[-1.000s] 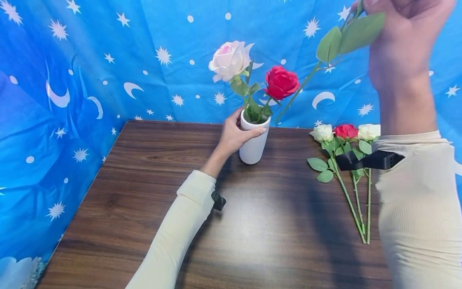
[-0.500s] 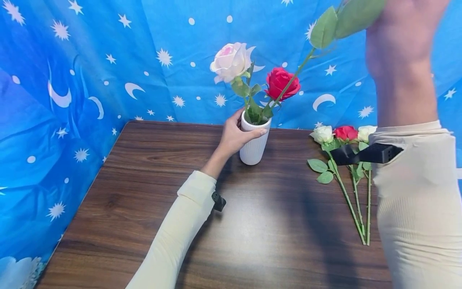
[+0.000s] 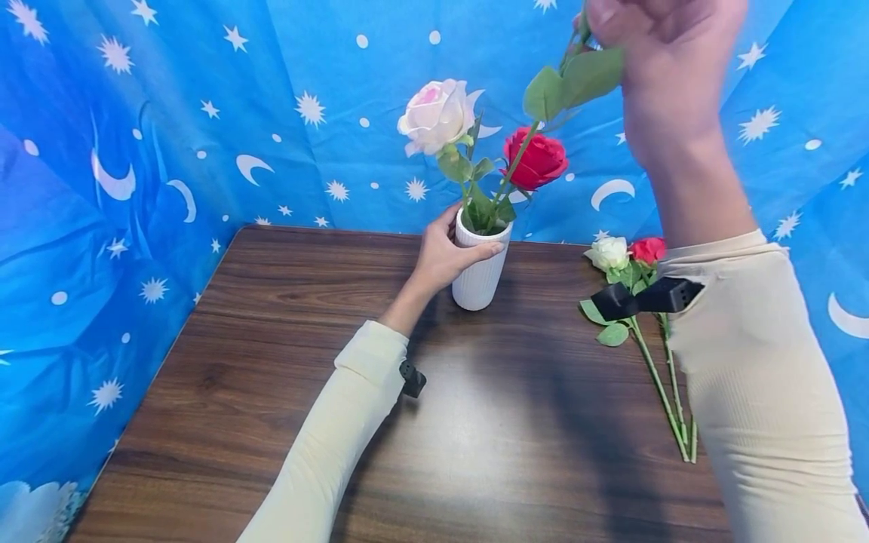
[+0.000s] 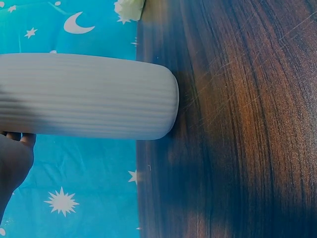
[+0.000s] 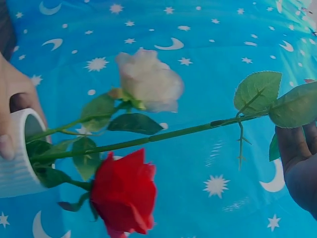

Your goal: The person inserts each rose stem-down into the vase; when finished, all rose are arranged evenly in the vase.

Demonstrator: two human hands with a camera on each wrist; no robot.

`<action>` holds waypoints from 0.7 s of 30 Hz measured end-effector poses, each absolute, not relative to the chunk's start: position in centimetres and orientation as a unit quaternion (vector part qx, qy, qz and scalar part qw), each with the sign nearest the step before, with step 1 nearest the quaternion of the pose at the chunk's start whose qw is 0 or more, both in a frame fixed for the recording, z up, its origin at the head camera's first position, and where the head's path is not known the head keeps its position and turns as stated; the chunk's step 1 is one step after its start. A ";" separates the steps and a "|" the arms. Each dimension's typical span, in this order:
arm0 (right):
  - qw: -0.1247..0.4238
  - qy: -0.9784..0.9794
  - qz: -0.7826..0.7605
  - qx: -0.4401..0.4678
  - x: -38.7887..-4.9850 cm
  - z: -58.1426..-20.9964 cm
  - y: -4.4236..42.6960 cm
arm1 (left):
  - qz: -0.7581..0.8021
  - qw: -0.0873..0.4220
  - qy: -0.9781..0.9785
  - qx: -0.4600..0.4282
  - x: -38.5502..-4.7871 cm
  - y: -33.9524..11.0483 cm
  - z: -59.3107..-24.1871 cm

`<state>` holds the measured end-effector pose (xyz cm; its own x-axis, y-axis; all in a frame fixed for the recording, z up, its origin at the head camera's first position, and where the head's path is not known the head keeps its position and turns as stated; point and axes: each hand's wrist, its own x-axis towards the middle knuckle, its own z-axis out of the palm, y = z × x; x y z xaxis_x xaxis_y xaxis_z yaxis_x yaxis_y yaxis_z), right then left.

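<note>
My left hand (image 3: 444, 253) grips a white ribbed vase (image 3: 480, 279) near its rim, thumb across the front. The vase stands upright on the table. In it are a pale pink-white rose (image 3: 437, 117) and a red rose (image 3: 546, 162). High at the right, my right hand (image 3: 679, 83) pinches a leafy green flower stem (image 5: 173, 133) near its leaves (image 3: 591, 75). The stem slants down past the red rose, and its lower end goes into the vase mouth in the right wrist view. Its bloom lies outside the head view.
At the right lie more roses on the dark wooden table (image 3: 305, 302): a white rose (image 3: 609, 254), a red rose (image 3: 648, 249), and another stem (image 3: 693, 441) mostly hidden by my right sleeve. A blue star-and-moon cloth (image 3: 326, 113) hangs behind the table and along its left side.
My right hand has moved left, bringing the held stem from right of the vase to its mouth. My right forearm now covers one of the lying white roses. The left hand stays on the vase.
</note>
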<state>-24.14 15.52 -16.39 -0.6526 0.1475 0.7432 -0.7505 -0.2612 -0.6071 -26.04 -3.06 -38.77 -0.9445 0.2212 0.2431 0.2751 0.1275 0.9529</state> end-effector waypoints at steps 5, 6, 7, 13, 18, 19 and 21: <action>0.291 -0.580 0.718 0.252 -24.1 -17.5 15.2 | -0.640 0.021 -0.750 -0.168 -26.2 -3.1 -38.9; 0.291 -0.586 0.714 0.248 -24.2 -17.7 15.2 | -0.639 0.021 -0.750 -0.168 -26.3 -3.1 -38.9; 0.291 -0.589 0.712 0.247 -24.3 -17.8 15.1 | -0.639 0.022 -0.750 -0.168 -26.3 -3.1 -38.9; 0.290 -0.587 0.711 0.258 -25.3 -19.1 14.8 | -0.642 0.023 -0.746 -0.173 -26.1 -3.1 -38.8; 0.276 -0.575 0.725 0.261 -26.0 -20.1 14.8 | -0.643 0.025 -0.744 -0.179 -26.0 -3.0 -38.7; 0.276 -0.575 0.725 0.259 -26.1 -20.2 14.8 | -0.644 0.026 -0.743 -0.179 -26.0 -3.1 -38.7; 0.275 -0.576 0.725 0.258 -26.3 -20.4 14.6 | -0.645 0.026 -0.743 -0.178 -26.0 -3.1 -38.7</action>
